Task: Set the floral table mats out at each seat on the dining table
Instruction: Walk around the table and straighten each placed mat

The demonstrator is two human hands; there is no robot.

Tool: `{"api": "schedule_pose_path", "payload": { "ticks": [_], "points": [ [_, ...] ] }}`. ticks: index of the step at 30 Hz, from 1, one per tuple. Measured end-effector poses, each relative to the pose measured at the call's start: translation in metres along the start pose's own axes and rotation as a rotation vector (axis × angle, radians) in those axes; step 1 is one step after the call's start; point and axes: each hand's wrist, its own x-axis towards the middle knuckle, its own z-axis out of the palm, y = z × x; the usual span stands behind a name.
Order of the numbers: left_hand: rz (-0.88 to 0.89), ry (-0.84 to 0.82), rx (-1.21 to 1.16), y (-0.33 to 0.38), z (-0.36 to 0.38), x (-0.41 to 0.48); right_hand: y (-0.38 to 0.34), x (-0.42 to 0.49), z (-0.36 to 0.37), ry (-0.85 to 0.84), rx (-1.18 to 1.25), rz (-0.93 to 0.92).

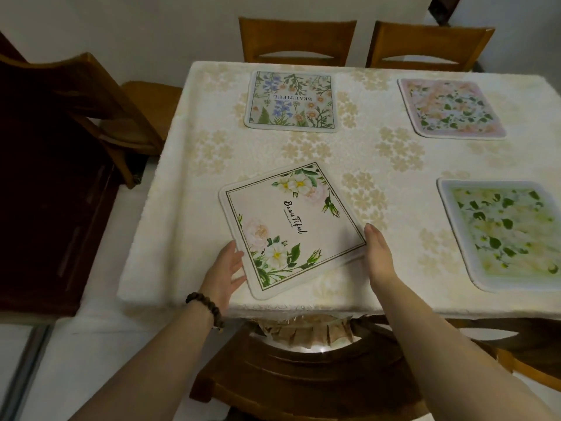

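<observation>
L hand [226,270], R hand [378,250] touch skewed mat [291,226].

White-rose mat [291,229] askew, near left; three floral mats [292,100] flat

Both bare forearms reaching forward, left hand [226,268] palm turned inward with fingers [236,281] loosely spread and nearly straight, right hand [378,253] edge-on, fingers straight and together, palms facing each other

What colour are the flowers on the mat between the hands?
The mat has white flowers with yellow centres; head view.
</observation>
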Motion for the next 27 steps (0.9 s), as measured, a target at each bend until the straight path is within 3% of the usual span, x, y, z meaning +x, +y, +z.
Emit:
{"api": "schedule_pose_path", "payload": {
  "ticks": [8, 13, 27],
  "points": [
    [-0.021, -0.056, 0.083, -0.018, 0.005, -0.008, -0.038, 0.058, 0.024, -0.192, -0.021, -0.069],
    [-0.01, -0.093, 0.157, -0.018, 0.006, -0.002, -0.046, 0.07, 0.029, -0.213, -0.032, -0.087],
    [0.19, -0.008, 0.324, 0.091, -0.02, 0.078, -0.001, -0.059, 0.079, -0.15, 0.143, -0.048]
  ]
}}
